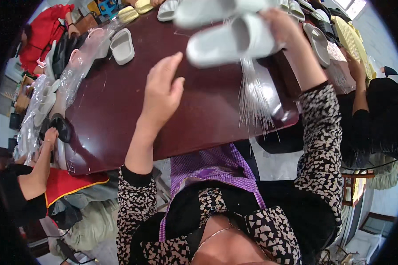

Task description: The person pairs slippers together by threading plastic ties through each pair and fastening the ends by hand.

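A pair of pale grey slide sandals is up over the far right of the table (208, 106), and the nearer slide sandal (216, 46) hangs below the other slide sandal (203, 12), which is blurred. My right hand (282, 27) is closed at their right end; its fingertips are partly hidden behind them. To their left, my left hand (162, 90) is raised above the dark red tabletop. Its thumb stands apart from the fingers and it holds nothing. Below the sandals, a bundle of thin, clear strands (254, 99) lies fanned out toward the table's near edge.
One pale slide sandal (122, 46) lies at the far left. Clear plastic bags (73, 75) line the left edge. Another person's hand (51, 134) touches a black shoe (61, 127). At right, another hand (356, 66) is near yellow slides (350, 37) and a grey slide (317, 43).
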Tool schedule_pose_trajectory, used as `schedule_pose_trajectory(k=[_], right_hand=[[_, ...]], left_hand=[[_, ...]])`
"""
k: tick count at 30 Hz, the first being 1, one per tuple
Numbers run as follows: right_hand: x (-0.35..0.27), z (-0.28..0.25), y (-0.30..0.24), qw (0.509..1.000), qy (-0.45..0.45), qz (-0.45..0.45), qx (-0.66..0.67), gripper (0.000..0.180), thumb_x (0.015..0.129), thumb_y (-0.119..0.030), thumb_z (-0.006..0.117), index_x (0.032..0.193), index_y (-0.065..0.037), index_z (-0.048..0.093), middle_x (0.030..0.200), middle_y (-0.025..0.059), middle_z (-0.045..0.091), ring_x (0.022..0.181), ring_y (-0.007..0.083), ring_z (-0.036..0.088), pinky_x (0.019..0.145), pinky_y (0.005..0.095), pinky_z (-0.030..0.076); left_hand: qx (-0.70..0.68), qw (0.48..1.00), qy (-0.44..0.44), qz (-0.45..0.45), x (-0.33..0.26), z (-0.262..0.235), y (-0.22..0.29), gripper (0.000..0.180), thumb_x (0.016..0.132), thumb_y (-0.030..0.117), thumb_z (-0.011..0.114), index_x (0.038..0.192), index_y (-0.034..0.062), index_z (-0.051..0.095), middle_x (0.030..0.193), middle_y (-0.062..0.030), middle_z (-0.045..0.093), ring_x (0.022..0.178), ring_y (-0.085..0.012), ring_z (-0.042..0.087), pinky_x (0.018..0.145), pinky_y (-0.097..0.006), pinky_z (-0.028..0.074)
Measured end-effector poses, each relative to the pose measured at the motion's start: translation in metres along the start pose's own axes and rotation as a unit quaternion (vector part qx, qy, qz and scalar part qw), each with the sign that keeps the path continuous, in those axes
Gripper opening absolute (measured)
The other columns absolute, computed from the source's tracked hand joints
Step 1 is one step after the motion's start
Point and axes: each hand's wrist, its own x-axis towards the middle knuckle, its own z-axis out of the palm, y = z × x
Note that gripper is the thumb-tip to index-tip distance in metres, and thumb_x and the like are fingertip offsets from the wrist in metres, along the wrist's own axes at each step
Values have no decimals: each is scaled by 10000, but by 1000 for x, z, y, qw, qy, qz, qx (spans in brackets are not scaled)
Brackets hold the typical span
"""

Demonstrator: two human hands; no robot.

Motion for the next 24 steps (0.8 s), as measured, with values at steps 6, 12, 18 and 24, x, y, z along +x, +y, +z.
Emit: schedule_pose_trajectory(k=[6, 12, 18, 24], right_hand=[[-20, -107, 75, 775, 146, 222, 573, 164, 851, -180, 567, 920, -35, 601, 763, 76, 588, 691, 208, 586, 587, 336, 478], [-65, -60, 1, 890, 134, 140, 412, 412, 874, -268, 572, 1238, -121, 446, 988, 112, 594, 826, 220, 592, 638, 331, 491], [-115, -5, -77, 916, -81, 133, 370, 245, 843, -96, 606, 1063, 12, 603, 938, 68, 654, 822, 151, 620, 746, 259, 482], [-184, 32, -136, 973, -83, 92, 194, 183, 784, -42, 616, 961, -6, 642, 877, 117, 645, 821, 243, 616, 773, 307, 473]], left_hand=[[-268, 943, -3, -198, -23, -8, 6, 494, 815, 40, 615, 1285, 57, 461, 1136, -112, 562, 973, -176, 557, 842, -275, 456], [-441, 888, -19, -130, 4, -46, 51, 504, 861, 162, 579, 1301, -18, 409, 1136, -167, 557, 920, -174, 573, 825, -279, 457], [-560, 823, -39, -87, 36, -58, 65, 599, 854, 284, 562, 1314, -49, 369, 1077, -251, 564, 846, -232, 599, 754, -316, 484], [-492, 867, -5, -80, 55, -55, 26, 552, 850, 261, 562, 1276, -52, 402, 1063, -243, 567, 822, -226, 597, 730, -310, 486]])
